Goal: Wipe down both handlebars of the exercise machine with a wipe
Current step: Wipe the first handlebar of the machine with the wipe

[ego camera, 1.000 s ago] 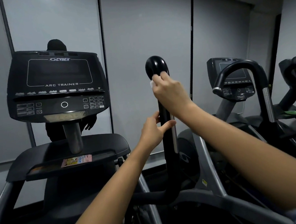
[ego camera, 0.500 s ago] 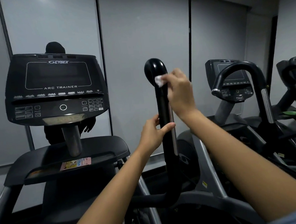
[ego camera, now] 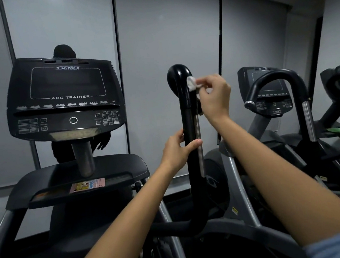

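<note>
A black upright handlebar (ego camera: pixel 189 127) of the exercise machine rises in the middle, ending in a rounded glossy knob at the top. My right hand (ego camera: pixel 214 97) pinches a small white wipe (ego camera: pixel 191 83) and holds it against the right side of the bar just under the knob. My left hand (ego camera: pixel 177 149) grips the bar's shaft lower down, thumb across the front beside a silver strip. The machine's other handlebar is not in sight.
The machine's black console (ego camera: pixel 66 97) marked ARC TRAINER stands at the left above a tray (ego camera: pixel 82 179) with a pink card. A second machine with a curved black handle (ego camera: pixel 274 83) stands at the right. Grey wall panels lie behind.
My right hand has slid with the wipe from the front of the knob round to the bar's right side. My left hand has kept its grip on the shaft.
</note>
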